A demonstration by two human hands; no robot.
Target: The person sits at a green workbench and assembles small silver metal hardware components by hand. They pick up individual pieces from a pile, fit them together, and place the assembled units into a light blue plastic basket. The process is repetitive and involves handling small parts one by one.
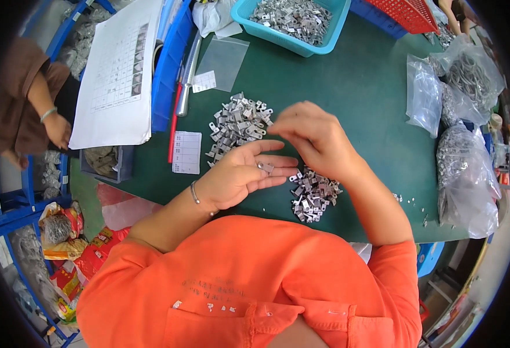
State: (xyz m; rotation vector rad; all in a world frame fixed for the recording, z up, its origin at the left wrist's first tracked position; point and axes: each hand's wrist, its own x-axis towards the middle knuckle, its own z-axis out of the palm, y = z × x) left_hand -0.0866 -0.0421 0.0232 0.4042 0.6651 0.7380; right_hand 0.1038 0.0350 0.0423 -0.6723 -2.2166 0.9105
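Note:
My left hand (246, 173) is turned palm up, its fingers stretched to the right. A small metal bracket (265, 167) is held on those fingers, near the thumb. Just above and to the right, my right hand (312, 138) bends over with thumb and fingertips drawn together. Whatever may be in that pinch is too small to make out. Beyond the left hand lies a loose pile of metal brackets (237, 126), close to the right fingertips. A second, smaller bracket pile (313, 196) sits below the right wrist, near the table's front edge.
A turquoise basket (240, 16) of metal parts stands at the back of the green table (359, 98). Bagged parts (467, 174) line the right side. Left are a blue rack (171, 64), papers (113, 75), a metal-handled tool (189, 75) and a label card (186, 152). Another person's hand (58, 129) shows far left.

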